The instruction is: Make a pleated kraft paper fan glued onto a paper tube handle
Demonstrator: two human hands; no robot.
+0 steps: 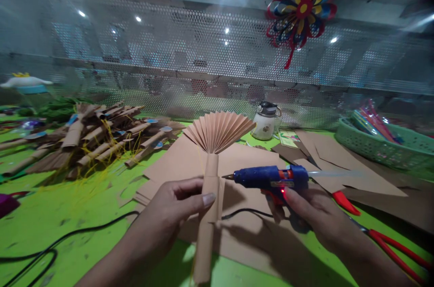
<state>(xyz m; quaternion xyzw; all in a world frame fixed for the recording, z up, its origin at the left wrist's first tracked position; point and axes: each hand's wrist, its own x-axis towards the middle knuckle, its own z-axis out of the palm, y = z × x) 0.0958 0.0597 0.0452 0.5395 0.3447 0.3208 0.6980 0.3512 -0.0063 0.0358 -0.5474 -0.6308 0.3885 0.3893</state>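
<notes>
My left hand (176,205) grips a brown paper fan (210,196) by its rolled handle, thumb across the front. The fan's pleated head (219,131) spreads open at the top, and a strip of paper wraps round the upper handle. In my right hand (315,212) is a blue hot glue gun (264,177) with its red light lit and a clear glue stick (334,173) jutting from the back. The nozzle points left, at or very near the loose edge of the wrapped strip; whether it touches I cannot tell.
Brown paper sheets (251,158) lie beneath my hands on the green table (95,205). Several finished-looking fans (101,138) are piled at left. A white jug (265,122) stands behind, a green basket (383,147) at right. Red-handled scissors (389,242) lie by my right arm; a black cord (91,228) crosses the left.
</notes>
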